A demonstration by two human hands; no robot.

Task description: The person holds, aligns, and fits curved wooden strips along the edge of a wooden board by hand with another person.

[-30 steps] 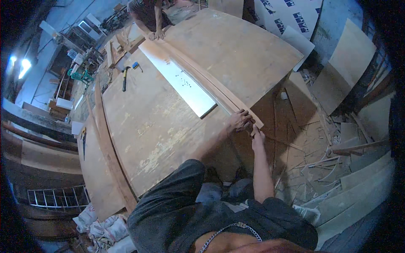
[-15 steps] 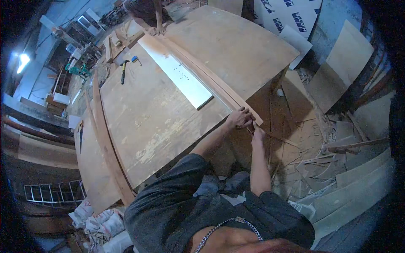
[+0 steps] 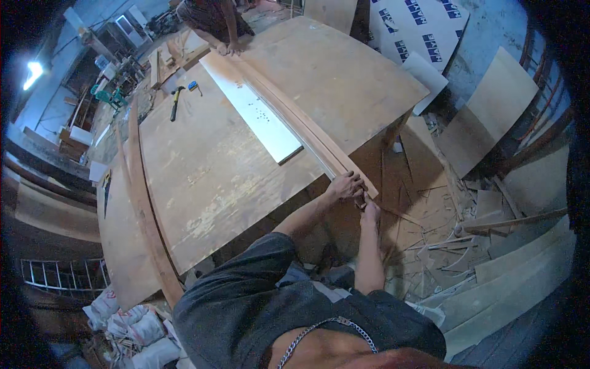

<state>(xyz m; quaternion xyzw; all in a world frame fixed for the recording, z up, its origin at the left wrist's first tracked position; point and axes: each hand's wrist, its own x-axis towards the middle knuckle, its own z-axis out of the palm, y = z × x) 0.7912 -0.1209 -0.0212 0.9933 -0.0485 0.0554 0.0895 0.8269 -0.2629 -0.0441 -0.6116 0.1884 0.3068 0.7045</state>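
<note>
A long thin wooden strip point(image 3: 295, 117) runs the length of a big plywood worktable point(image 3: 215, 178), beside a long white panel point(image 3: 255, 117). My left hand point(image 3: 345, 186) presses down on the near end of the strip at the table's edge. My right hand point(image 3: 370, 210) grips that same end from just below the edge. At the far end another person's hands point(image 3: 228, 48) hold the strip down.
A hammer point(image 3: 175, 101) and a small blue object point(image 3: 193, 87) lie on the far left of the table. A long curved wooden batten point(image 3: 144, 203) lies along its left edge. Plywood offcuts and scraps point(image 3: 442, 227) litter the floor to the right; sacks point(image 3: 132, 329) sit at lower left.
My hands stay on the strip's near end; the view has shifted slightly as my head moved. The strip and panel lie as before.
</note>
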